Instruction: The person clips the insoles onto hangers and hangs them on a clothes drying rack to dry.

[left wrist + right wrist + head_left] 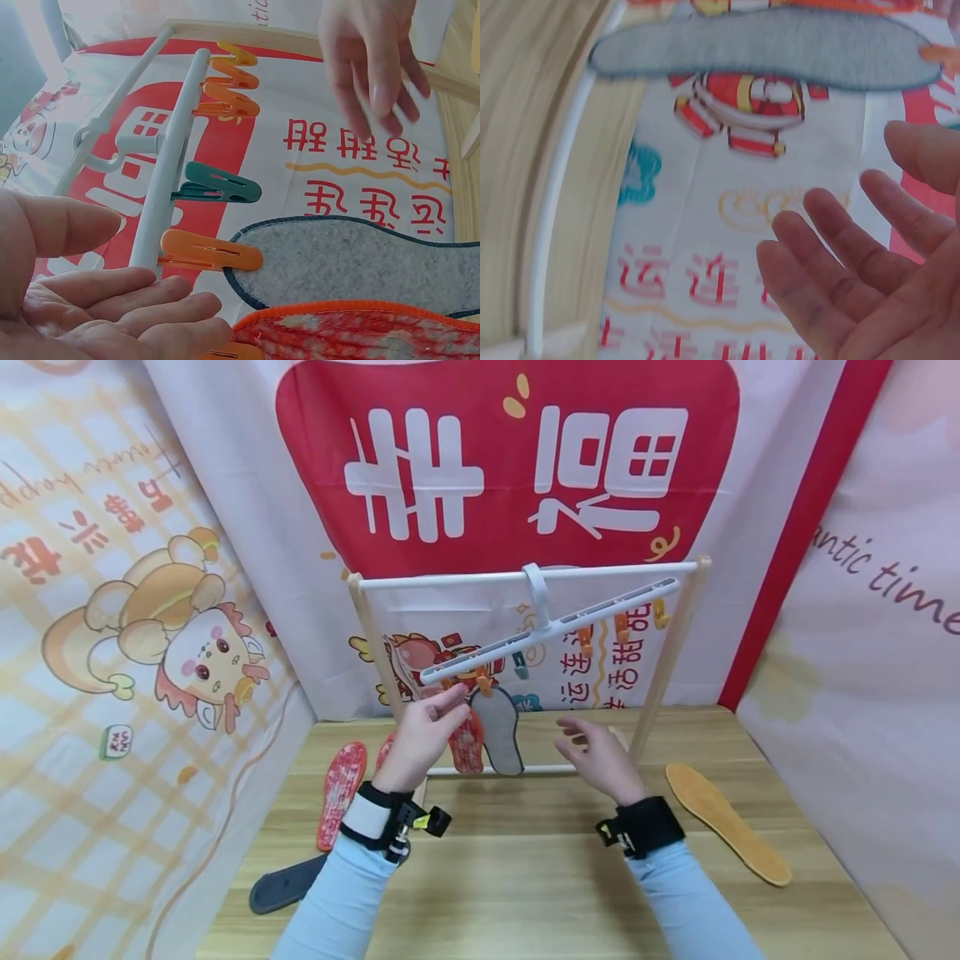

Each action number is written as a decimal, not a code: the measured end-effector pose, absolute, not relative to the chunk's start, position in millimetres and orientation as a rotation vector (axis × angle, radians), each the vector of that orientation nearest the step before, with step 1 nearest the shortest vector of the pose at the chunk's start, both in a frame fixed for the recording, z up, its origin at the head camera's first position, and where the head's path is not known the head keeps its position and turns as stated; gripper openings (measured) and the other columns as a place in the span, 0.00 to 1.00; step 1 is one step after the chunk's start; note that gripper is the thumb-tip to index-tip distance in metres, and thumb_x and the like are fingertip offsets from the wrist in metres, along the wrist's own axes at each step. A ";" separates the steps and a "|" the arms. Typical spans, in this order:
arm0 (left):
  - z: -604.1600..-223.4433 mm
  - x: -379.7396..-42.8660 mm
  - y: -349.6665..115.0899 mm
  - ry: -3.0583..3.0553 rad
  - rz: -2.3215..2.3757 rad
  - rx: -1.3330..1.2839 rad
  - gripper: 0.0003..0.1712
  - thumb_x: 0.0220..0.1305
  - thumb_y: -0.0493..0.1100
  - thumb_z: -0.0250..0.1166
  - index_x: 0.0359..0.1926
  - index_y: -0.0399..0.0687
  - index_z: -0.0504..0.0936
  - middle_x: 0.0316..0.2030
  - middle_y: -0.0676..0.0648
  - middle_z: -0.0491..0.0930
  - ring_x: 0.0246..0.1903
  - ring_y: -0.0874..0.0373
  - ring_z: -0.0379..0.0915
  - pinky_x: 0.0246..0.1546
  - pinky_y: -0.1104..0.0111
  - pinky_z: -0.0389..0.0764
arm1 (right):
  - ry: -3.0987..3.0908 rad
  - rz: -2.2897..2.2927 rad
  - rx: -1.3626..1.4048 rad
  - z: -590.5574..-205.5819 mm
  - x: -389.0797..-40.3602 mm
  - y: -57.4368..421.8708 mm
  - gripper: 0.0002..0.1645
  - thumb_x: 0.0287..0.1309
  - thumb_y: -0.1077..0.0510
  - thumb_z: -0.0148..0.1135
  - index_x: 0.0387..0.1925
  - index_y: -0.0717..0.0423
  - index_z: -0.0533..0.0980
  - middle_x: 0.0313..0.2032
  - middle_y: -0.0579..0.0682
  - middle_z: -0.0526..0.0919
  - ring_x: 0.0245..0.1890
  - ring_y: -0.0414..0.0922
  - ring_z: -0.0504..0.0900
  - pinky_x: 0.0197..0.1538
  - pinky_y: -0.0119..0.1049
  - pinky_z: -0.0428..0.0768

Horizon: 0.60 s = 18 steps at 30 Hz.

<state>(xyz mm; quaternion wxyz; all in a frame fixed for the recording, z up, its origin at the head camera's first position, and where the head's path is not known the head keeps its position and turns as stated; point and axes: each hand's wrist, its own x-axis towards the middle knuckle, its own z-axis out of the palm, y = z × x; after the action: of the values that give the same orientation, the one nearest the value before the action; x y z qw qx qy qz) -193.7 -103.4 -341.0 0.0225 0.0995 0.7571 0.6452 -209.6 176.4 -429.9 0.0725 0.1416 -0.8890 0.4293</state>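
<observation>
A white clip hanger [487, 653] hangs tilted from the rack's top bar, its left end lower. An orange clip [214, 251] grips the top of a grey insole [500, 739] with a dark edge. Beside it hangs a red patterned insole [468, 747], its upper part overlapped by my left hand [422, 735]. That hand is at the hanger's low end, fingers extended and palm up in the left wrist view. My right hand [600, 758] hovers right of the grey insole, fingers loosely bent and holding nothing. A green clip [221, 184] dangles without an insole.
The rack has wooden posts [667, 668] and a white lower bar [551, 769]. Left on the table [510, 877] lie a red insole [341, 793] and a dark insole [288, 885]; a tan insole [727, 824] lies right. More orange and yellow clips [236, 54] hang at the hanger's high end.
</observation>
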 end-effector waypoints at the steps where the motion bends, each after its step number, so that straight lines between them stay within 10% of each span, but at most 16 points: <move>1: -342.4 -192.6 -103.8 2.341 2.000 0.318 0.27 0.74 0.40 0.57 0.70 0.41 0.67 0.68 0.43 0.69 0.66 0.53 0.65 0.65 0.61 0.67 | -2.670 1.264 0.422 -431.7 -206.5 184.7 0.24 0.68 0.56 0.62 0.61 0.61 0.73 0.53 0.61 0.81 0.50 0.58 0.80 0.51 0.52 0.80; 18: -434.7 -154.6 -131.6 2.341 2.004 0.131 0.22 0.71 0.43 0.62 0.63 0.42 0.77 0.59 0.41 0.77 0.56 0.49 0.75 0.59 0.55 0.74 | -2.707 1.019 0.197 -497.5 -153.1 337.6 0.16 0.65 0.65 0.62 0.51 0.72 0.76 0.43 0.68 0.82 0.42 0.62 0.82 0.45 0.57 0.80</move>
<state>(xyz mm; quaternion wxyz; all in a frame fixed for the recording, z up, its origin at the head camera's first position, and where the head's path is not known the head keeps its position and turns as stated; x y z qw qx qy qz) -154.6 -131.6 -434.7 0.0288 0.0423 0.7587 0.6495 -153.1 337.6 -497.5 0.1211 0.0675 -0.9269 0.3488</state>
